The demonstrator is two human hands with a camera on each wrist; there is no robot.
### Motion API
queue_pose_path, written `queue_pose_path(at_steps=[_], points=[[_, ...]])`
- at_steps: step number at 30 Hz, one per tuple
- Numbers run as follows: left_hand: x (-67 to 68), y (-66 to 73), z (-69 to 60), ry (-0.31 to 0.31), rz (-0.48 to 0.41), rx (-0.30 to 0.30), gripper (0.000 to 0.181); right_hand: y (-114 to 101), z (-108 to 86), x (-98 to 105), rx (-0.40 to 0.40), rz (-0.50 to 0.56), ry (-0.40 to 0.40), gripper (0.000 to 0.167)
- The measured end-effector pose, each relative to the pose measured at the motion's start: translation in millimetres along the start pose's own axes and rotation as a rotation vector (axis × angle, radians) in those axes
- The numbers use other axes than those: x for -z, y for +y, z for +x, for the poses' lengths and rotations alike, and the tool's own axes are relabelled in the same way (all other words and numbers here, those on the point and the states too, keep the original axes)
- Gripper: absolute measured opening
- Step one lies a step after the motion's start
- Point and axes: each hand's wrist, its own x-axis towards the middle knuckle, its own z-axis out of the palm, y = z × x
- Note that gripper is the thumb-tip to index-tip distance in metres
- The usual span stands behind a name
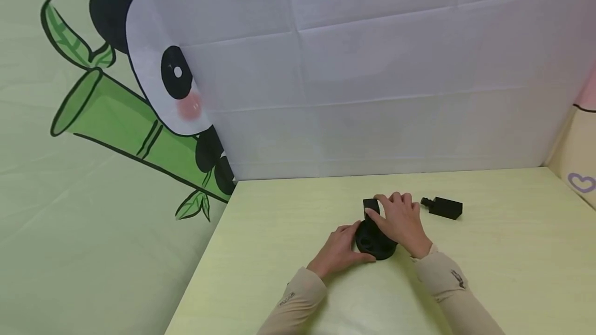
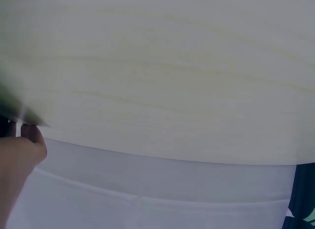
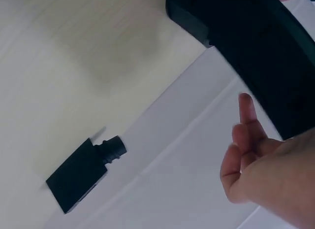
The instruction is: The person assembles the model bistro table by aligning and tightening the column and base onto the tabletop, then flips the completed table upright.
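Note:
A black part with a rounded base point(image 1: 376, 246) stands on the table, with a squared black block point(image 1: 371, 204) rising at its far side. My left hand point(image 1: 339, 252) holds the base from the left, fingers behind and thumb in front. With thumb and fingers, my right hand point(image 1: 399, 221) grips the squared block and hides some of the join. Seen close in the right wrist view, the black part point(image 3: 261, 51) looks long and smooth-sided. The left wrist view catches only a hand at its left edge; its hold is mostly hidden there.
To the right of my right hand lies a small black rectangular block point(image 1: 446, 208) with a ridged neck. The pale yellow table point(image 1: 279, 211) ends at a white backdrop point(image 1: 372, 133). A green panda-print wall point(image 1: 107, 221) stands on the left.

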Motion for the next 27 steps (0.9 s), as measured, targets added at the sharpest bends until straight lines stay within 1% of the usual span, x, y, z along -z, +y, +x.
queue_pose_path(at_steps=[3, 6, 8, 11, 13, 16, 19, 22, 24, 27], points=[[-1.4, -0.8, 1.0, 0.003, 0.005, -0.003, 0.099, 15.5, -5.0, 6.0, -0.053, 0.081, -0.013, 0.055], [-2.1, -1.1, 1.3, 0.011, 0.013, -0.01, 0.1, 40.2, -11.0, 12.8, -0.122, 0.143, -0.002, 0.062], [-1.4, -0.8, 0.9, 0.013, 0.019, -0.009, 0.1, 59.0, -15.2, 16.6, -0.164, 0.156, -0.003, 0.064], [-0.8, -0.6, 0.4, 0.019, 0.019, -0.009, 0.1, 87.6, -21.8, 20.5, -0.212, 0.139, -0.02, 0.06], [-0.6, -0.7, 0.2, 0.017, 0.018, -0.005, 0.1, 105.2, -26.6, 22.2, -0.228, 0.095, -0.041, 0.059], [-0.5, -0.9, -0.3, 0.018, 0.008, -0.007, 0.1, 125.8, -31.8, 25.2, -0.233, 0.047, -0.065, 0.064], [-0.6, -1.0, -0.4, 0.014, 0.0, 0.0, 0.1, 137.6, -34.0, 29.6, -0.237, 0.041, -0.116, 0.072], [-0.9, -1.2, -0.4, 0.011, -0.009, 0.01, 0.101, 142.8, -34.3, 32.8, -0.255, 0.057, -0.17, 0.074], [-1.6, -1.8, -0.1, 0.007, -0.008, 0.013, 0.101, 143.5, -34.4, 33.6, -0.267, 0.058, -0.165, 0.069], [-1.9, -2.1, -0.3, 0.008, -0.008, 0.014, 0.102, 143.8, -35.0, 32.1, -0.27, 0.055, -0.107, 0.055]])
